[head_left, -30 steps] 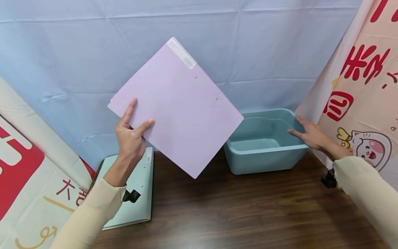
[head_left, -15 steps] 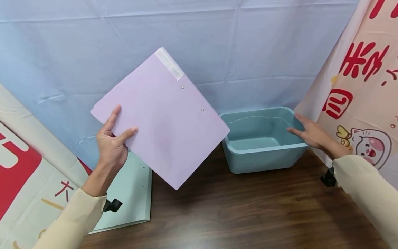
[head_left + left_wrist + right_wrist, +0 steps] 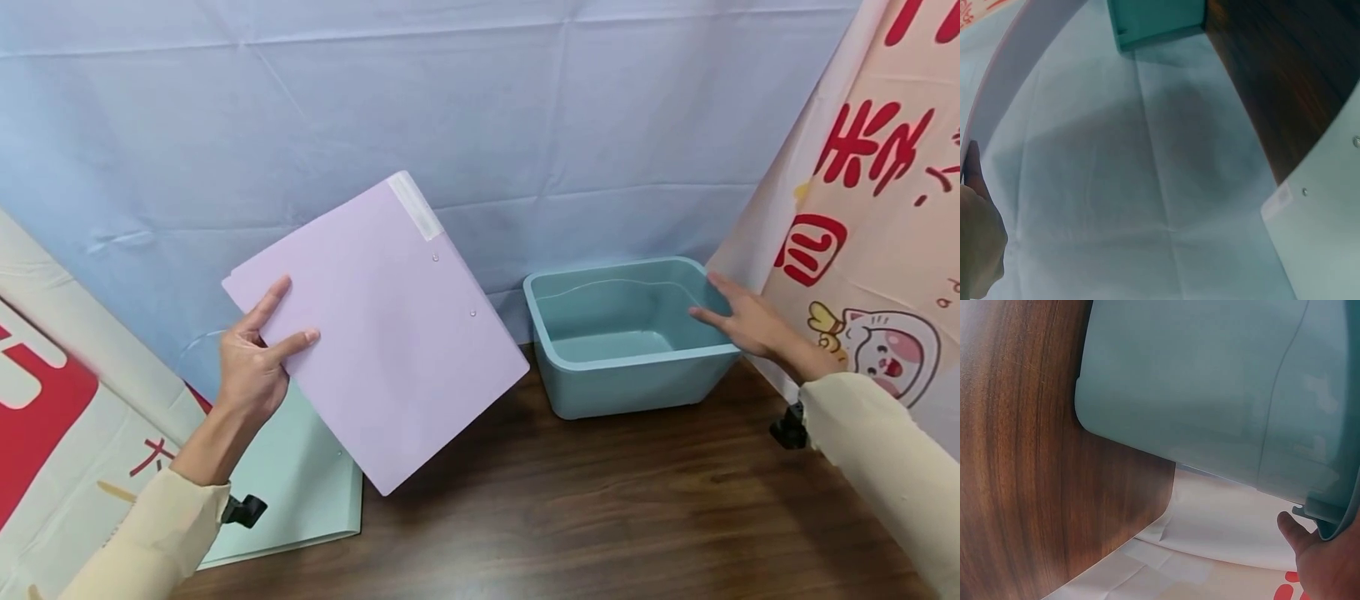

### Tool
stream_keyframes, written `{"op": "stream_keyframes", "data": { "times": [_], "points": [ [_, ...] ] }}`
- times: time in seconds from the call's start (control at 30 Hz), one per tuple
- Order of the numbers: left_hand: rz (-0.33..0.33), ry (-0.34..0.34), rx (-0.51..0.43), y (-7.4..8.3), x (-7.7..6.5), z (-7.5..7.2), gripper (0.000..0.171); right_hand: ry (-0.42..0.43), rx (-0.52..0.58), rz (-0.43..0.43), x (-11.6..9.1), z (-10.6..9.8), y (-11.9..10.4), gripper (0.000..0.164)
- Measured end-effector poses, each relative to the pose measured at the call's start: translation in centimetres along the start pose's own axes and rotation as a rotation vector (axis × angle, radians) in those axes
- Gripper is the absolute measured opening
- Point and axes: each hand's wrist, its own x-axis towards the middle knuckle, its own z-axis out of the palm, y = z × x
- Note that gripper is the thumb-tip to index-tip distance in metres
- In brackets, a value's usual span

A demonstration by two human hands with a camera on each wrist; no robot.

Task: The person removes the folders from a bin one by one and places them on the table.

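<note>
My left hand (image 3: 251, 367) pinches a light purple file folder (image 3: 382, 342) by its left edge, thumb on the near face. The folder is tilted in the air, with a white label strip and two rivets along its right side. Beneath it, a mint green folder (image 3: 318, 492) lies on the table, partly covered by the purple one and my arm. At the right, my right hand (image 3: 753, 321) holds the right rim of a blue-green plastic bin (image 3: 637, 387), thumb over the inside. The right wrist view shows the bin's outer wall (image 3: 1197, 381) above the hand (image 3: 1329, 562).
The dark wood table (image 3: 562, 508) carries the bin near its back edge. A pale blue cloth (image 3: 465, 100) hangs behind. Printed banners with red characters stand on the left (image 3: 60, 417) and right (image 3: 885, 217).
My left hand has carried the purple folder left and down, away from the bin and over the mint green folder, turning it slightly. The right hand stays at the bin's rim.
</note>
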Motion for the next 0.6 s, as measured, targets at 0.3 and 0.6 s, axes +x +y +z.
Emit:
{"op": "stream_keyframes", "data": {
  "times": [0.3,0.6],
  "points": [
    [-0.152,-0.069,0.065,-2.1,0.7,-1.3,0.085,-0.003,0.004,0.005,0.0,0.1,0.0,0.098],
    [-0.254,-0.132,0.223,-4.9,1.7,-1.4,0.087,0.001,0.015,-0.001,0.0,0.0,0.1,0.098]
  ]
}}
